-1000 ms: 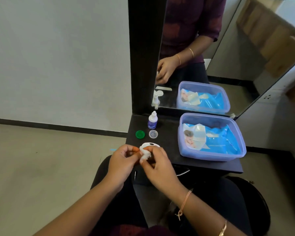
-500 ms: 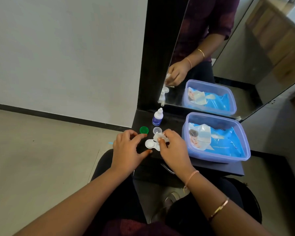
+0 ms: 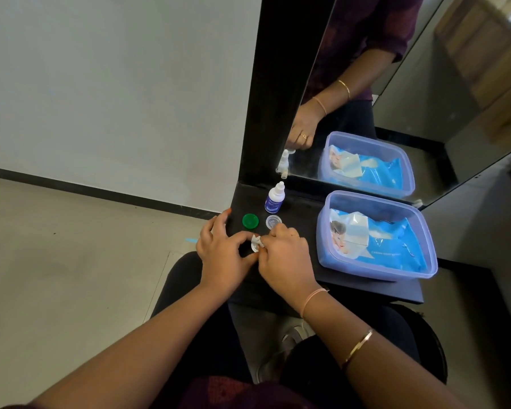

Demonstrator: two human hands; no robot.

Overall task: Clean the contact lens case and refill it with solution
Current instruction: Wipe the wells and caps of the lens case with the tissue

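Note:
The white contact lens case [image 3: 253, 247] lies on the black shelf [image 3: 366, 286], mostly hidden between my hands. My left hand [image 3: 223, 255] pinches the case's left end with thumb and forefinger. My right hand [image 3: 283, 261] pinches a small crumpled white tissue [image 3: 258, 240] and presses it onto the case. A green cap [image 3: 250, 221] and a clear cap [image 3: 273, 222] lie just beyond my hands. Behind them the solution bottle [image 3: 275, 197], white with a blue label, stands upright.
A clear plastic tub [image 3: 425, 273] holding a blue wipes pack [image 3: 378, 243] fills the shelf's right half. A mirror [image 3: 366, 84] rises at the back of the shelf and a black post [image 3: 275, 84] at its left. My lap lies under the shelf's front edge.
My hands went from the near edge onto the shelf with the case and tissue. The left hand, briefly spread beside the case, now pinches it again.

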